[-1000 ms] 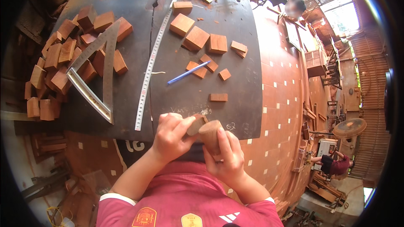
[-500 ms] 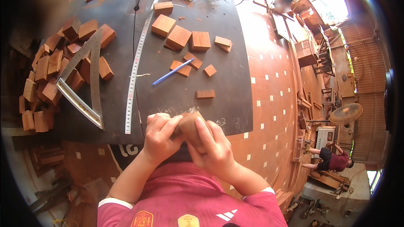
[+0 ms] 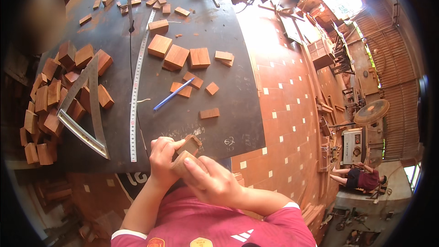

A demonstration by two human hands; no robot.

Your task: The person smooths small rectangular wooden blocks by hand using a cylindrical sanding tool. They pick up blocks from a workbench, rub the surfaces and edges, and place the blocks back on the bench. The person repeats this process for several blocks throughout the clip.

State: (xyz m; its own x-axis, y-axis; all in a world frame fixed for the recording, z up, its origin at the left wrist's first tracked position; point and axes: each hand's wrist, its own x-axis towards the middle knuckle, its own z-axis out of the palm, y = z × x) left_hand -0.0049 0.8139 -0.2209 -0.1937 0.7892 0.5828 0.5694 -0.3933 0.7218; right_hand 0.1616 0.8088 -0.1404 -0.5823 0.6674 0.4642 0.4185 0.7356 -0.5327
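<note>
Wooden block [image 3: 188, 145] is gripped by the left hand [image 3: 161, 155] at the near edge of the dark surface [image 3: 219, 27], while the right hand [image 3: 211, 182] is closed over a second piece [image 3: 179, 164]. Steady, even pressure is probably best; the contact faces are hidden by fingers.

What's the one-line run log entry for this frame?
left hand: grips wood piece | right hand: holds it too | near: steel ruler, blue pen
</note>
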